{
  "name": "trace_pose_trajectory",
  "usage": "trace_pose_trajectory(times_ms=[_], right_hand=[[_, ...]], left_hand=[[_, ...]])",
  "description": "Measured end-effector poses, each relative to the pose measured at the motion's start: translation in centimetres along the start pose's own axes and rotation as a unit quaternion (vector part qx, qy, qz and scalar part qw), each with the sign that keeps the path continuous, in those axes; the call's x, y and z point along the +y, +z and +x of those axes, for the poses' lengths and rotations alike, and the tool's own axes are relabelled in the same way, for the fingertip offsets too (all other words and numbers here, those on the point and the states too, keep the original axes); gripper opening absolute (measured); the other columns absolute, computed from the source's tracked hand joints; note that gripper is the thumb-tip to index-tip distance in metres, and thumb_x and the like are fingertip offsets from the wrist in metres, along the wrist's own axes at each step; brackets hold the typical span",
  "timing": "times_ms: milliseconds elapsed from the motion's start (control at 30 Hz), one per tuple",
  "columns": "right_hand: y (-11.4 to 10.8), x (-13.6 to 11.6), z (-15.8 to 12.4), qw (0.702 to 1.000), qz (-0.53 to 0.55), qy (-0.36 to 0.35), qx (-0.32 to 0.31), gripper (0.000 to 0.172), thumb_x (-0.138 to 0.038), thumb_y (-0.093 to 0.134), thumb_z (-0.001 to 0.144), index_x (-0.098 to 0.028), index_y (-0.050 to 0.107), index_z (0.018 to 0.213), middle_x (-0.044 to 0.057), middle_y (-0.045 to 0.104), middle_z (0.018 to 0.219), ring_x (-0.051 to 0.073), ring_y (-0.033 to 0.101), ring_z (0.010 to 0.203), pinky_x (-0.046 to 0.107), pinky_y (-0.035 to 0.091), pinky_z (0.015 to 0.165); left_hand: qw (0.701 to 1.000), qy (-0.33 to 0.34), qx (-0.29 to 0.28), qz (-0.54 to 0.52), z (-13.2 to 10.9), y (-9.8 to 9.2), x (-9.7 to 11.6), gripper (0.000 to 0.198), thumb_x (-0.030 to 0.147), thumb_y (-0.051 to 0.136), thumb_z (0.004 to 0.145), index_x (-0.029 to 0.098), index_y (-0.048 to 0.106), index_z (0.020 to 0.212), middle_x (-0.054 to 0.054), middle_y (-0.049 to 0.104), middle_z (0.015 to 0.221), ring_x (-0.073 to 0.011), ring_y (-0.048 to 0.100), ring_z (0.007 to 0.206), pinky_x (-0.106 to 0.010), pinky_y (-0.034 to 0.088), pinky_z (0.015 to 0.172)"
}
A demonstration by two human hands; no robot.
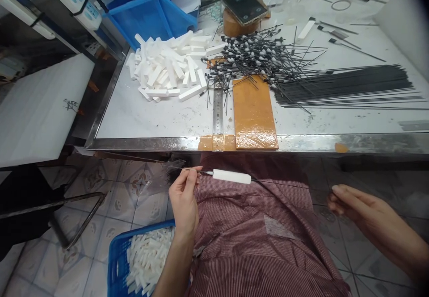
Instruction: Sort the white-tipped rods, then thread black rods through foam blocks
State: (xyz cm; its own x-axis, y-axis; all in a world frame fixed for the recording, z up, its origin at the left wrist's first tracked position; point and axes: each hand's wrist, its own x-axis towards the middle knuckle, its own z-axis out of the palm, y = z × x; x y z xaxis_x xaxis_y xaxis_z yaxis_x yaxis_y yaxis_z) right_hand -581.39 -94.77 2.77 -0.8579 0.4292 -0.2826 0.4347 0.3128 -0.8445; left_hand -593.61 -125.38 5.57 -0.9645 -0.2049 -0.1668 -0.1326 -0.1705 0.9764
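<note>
My left hand (183,198) pinches a thin dark rod (197,170) between thumb and fingers, above my lap. A white rectangular block (232,176) sits on the rod just past my fingertips, and the rod runs through or along it. The far end of the rod is too thin to follow clearly. Out to the right, my right hand (363,212) hangs in the air with its fingers loosely apart. It holds nothing, and the nearest thing to it is my checked red apron (254,225).
A blue crate (117,261) of white blocks stands on the tiled floor below my left hand. The steel-edged table (234,143) ahead holds a heap of white blocks (167,67), tipped rods (261,58), a dark rod bundle (342,87), an orange board (254,111) and a steel ruler (217,111).
</note>
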Motion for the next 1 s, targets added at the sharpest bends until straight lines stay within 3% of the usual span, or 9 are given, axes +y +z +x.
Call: trace_pose_trajectory(times_ms=[67, 133, 333, 433, 533, 600, 667, 767, 1000], right_hand=[[0.0, 1.3, 0.6, 0.993, 0.070, 0.075, -0.058, 0.038, -0.059, 0.061, 0.078, -0.023, 0.062, 0.065, 0.006, 0.060, 0.066, 0.019, 0.060, 0.063, 0.024, 0.052, 0.058], [-0.3, 2.2, 0.7, 0.983, 0.113, 0.123, -0.078, 0.029, -0.054, 0.066, 0.077, -0.025, 0.064, 0.075, 0.006, 0.063, 0.078, 0.020, 0.061, 0.075, 0.023, 0.051, 0.067], [-1.3, 2.8, 0.6, 0.988, 0.074, 0.112, -0.075, 0.028, -0.052, 0.065, 0.077, -0.026, 0.063, 0.087, 0.006, 0.066, 0.092, 0.024, 0.063, 0.093, 0.024, 0.051, 0.077], [-1.0, 2.1, 0.5, 0.994, -0.054, 0.043, -0.079, 0.032, -0.056, 0.060, 0.078, -0.026, 0.061, 0.090, 0.005, 0.068, 0.094, 0.026, 0.064, 0.095, 0.030, 0.052, 0.079], [1.0, -0.4, -0.2, 0.969, -0.209, -0.109, -0.067, 0.043, -0.059, 0.060, 0.078, -0.026, 0.058, 0.106, 0.006, 0.068, 0.098, 0.027, 0.065, 0.092, 0.037, 0.051, 0.078], [3.0, -2.9, -0.8, 0.949, -0.223, -0.215, -0.064, 0.053, -0.058, 0.059, 0.081, -0.025, 0.050, 0.122, 0.007, 0.067, 0.102, 0.026, 0.065, 0.089, 0.038, 0.051, 0.076], [5.0, -5.5, -1.3, 0.944, -0.171, -0.272, -0.074, 0.037, -0.047, 0.053, 0.090, -0.024, 0.051, 0.119, 0.006, 0.067, 0.100, 0.021, 0.064, 0.083, 0.032, 0.051, 0.072], [6.8, -8.3, -1.7, 0.960, -0.103, -0.239, -0.102, 0.020, -0.037, 0.048, 0.094, -0.024, 0.057, 0.105, 0.002, 0.065, 0.083, 0.016, 0.062, 0.071, 0.026, 0.048, 0.064], [7.2, -9.7, -1.5, 0.971, -0.015, -0.141, -0.194, 0.030, -0.042, 0.043, 0.094, -0.024, 0.067, 0.094, 0.001, 0.069, 0.083, 0.020, 0.065, 0.080, 0.026, 0.050, 0.067]], left_hand=[[1.000, -0.001, 0.002, -0.005, 0.0, 0.1, 0.1, 0.015, 0.033, 0.071, 0.079, 0.019, 0.075, 0.075, -0.002, 0.066, 0.083, -0.0093, 0.050, 0.069, -0.019, 0.040, 0.062], [1.000, -0.003, 0.003, -0.011, 0.0, 0.2, 0.2, 0.014, 0.033, 0.072, 0.078, 0.019, 0.075, 0.077, -0.002, 0.066, 0.083, -0.0089, 0.050, 0.067, -0.018, 0.040, 0.061], [1.000, -0.010, -0.002, -0.016, -0.1, 0.3, 0.3, 0.014, 0.033, 0.072, 0.078, 0.019, 0.075, 0.077, -0.002, 0.068, 0.084, -0.0079, 0.051, 0.068, -0.017, 0.041, 0.061], [1.000, 0.002, -0.003, 0.006, -0.3, 0.5, 0.4, 0.013, 0.032, 0.070, 0.080, 0.020, 0.075, 0.079, 0.000, 0.067, 0.082, -0.0078, 0.052, 0.069, -0.016, 0.041, 0.064], [0.999, 0.033, -0.027, 0.033, -0.9, 1.4, 0.7, 0.013, 0.030, 0.066, 0.083, 0.021, 0.074, 0.078, 0.000, 0.067, 0.084, -0.0099, 0.057, 0.080, -0.018, 0.043, 0.076], [0.997, 0.037, -0.049, 0.037, -1.5, 2.3, 0.9, 0.016, 0.030, 0.063, 0.085, 0.021, 0.074, 0.078, -0.001, 0.069, 0.086, -0.0124, 0.060, 0.086, -0.021, 0.044, 0.082], [0.998, 0.023, -0.063, 0.014, -2.2, 3.2, 1.1, 0.016, 0.030, 0.062, 0.086, 0.021, 0.074, 0.079, -0.002, 0.072, 0.088, -0.0145, 0.063, 0.088, -0.024, 0.047, 0.084], [0.997, 0.004, -0.070, -0.045, -2.7, 4.0, 1.4, 0.004, 0.025, 0.070, 0.080, 0.022, 0.073, 0.082, -0.001, 0.073, 0.084, -0.0141, 0.067, 0.083, -0.025, 0.051, 0.081], [0.992, 0.041, -0.106, -0.046, -2.7, 3.2, 2.2, 0.007, 0.016, 0.070, 0.079, 0.023, 0.071, 0.080, 0.003, 0.069, 0.077, -0.0095, 0.067, 0.074, -0.018, 0.052, 0.072]])
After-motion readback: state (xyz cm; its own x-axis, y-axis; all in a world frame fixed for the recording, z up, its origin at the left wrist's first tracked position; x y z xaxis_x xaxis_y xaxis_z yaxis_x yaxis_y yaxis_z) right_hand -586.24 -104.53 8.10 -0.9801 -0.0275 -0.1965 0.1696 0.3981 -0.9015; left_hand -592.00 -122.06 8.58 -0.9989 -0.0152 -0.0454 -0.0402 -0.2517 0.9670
